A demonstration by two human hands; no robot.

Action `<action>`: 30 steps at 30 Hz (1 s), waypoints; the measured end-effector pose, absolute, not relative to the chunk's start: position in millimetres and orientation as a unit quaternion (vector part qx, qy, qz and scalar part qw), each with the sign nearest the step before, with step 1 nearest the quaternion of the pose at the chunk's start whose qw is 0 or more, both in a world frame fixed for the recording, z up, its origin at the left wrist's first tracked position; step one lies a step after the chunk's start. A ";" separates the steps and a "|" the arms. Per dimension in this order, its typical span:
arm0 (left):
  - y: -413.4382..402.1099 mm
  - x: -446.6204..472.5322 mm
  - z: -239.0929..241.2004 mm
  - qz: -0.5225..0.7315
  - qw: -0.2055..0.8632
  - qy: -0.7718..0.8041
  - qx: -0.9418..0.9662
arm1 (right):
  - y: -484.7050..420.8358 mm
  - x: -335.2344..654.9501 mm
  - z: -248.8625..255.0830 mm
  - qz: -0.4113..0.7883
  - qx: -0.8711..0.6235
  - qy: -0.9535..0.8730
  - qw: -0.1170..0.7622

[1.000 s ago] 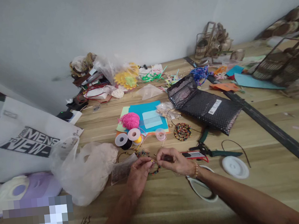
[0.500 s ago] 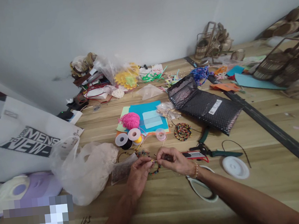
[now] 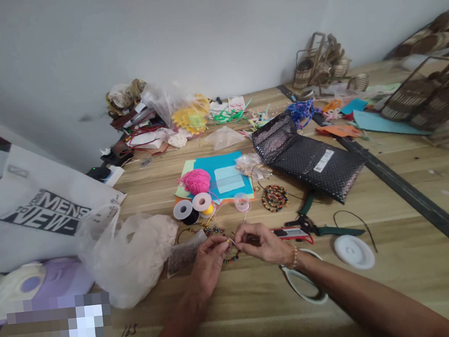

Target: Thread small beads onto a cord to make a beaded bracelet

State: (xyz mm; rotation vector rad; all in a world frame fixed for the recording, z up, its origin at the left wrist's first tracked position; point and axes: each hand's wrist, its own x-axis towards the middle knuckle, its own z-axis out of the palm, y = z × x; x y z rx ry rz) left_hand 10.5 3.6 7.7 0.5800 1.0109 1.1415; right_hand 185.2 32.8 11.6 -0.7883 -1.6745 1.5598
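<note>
Between finger and thumb, my left hand (image 3: pixel 212 254) pinches a small yellow bead (image 3: pixel 228 241). My right hand (image 3: pixel 260 242) is closed just beside it, its fingertips on a thin pale cord (image 3: pixel 232 242). Below the fingertips hangs a strand of multicoloured beads (image 3: pixel 230 260), partly hidden by the hands. A coil of beads (image 3: pixel 274 198) lies beyond my right hand. Small dark beads (image 3: pixel 213 230) lie past my left fingers, near a clear bead packet (image 3: pixel 183 257). Scissors (image 3: pixel 305 282) sit under my right wrist.
Pink yarn (image 3: pixel 196 181) rests on coloured sheets, with thread spools (image 3: pixel 186 212) before it. Right of centre lie a black bubble mailer (image 3: pixel 311 157), green-handled pliers (image 3: pixel 313 226), a utility knife (image 3: pixel 294 233) and a white spool (image 3: pixel 354 252). A plastic bag (image 3: pixel 133 256) stands left.
My right fingertips have shifted slightly, and the cord between the hands now slants more. My left hand keeps its pinch on the bead. Everything else looks unmoved.
</note>
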 end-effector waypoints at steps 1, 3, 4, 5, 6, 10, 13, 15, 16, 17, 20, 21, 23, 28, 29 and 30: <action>3.6 10.7 8.4 0.510 0.685 0.453 0.255 | 32.7 185.2 12.1 0.604 -0.304 -0.646 0.353; 3.8 11.2 9.7 0.512 0.685 0.455 0.248 | 32.6 185.4 12.9 0.606 -0.303 -0.645 0.353; 3.9 11.4 10.4 0.513 0.685 0.455 0.247 | 32.6 185.6 13.1 0.608 -0.304 -0.645 0.349; 4.1 11.7 11.0 0.513 0.683 0.457 0.248 | 32.6 185.8 13.1 0.609 -0.304 -0.646 0.345; 4.3 12.0 11.6 0.512 0.681 0.460 0.250 | 32.6 186.0 13.1 0.610 -0.305 -0.647 0.342; 3.7 13.5 12.5 0.508 0.662 0.483 0.266 | 33.1 186.6 12.1 0.618 -0.304 -0.641 0.339; 1.7 13.4 11.5 0.512 0.613 0.516 0.309 | 33.7 186.8 12.1 0.625 -0.300 -0.636 0.338; 0.3 12.4 11.0 0.508 0.571 0.538 0.355 | 34.0 186.7 12.5 0.626 -0.298 -0.637 0.336; -0.3 11.7 11.3 0.504 0.554 0.546 0.376 | 34.1 186.5 12.7 0.625 -0.299 -0.638 0.337; -0.7 11.0 11.9 0.498 0.541 0.552 0.393 | 34.2 186.3 12.8 0.624 -0.299 -0.639 0.337; -0.9 9.8 14.7 0.486 0.525 0.560 0.418 | 34.5 185.6 12.3 0.621 -0.299 -0.640 0.339; -0.7 9.7 15.5 0.484 0.524 0.560 0.421 | 34.6 185.5 12.0 0.621 -0.297 -0.641 0.339; -0.4 9.9 16.0 0.481 0.526 0.559 0.423 | 34.8 185.3 11.4 0.622 -0.293 -0.642 0.339; -0.9 9.5 12.0 0.479 0.536 0.554 0.420 | 34.1 185.1 10.3 0.627 -0.288 -0.647 0.325; -1.1 9.1 11.1 0.478 0.537 0.554 0.421 | 33.8 185.1 10.1 0.626 -0.287 -0.650 0.322; -1.4 8.6 10.5 0.476 0.538 0.554 0.422 | 33.6 185.1 9.9 0.625 -0.287 -0.653 0.319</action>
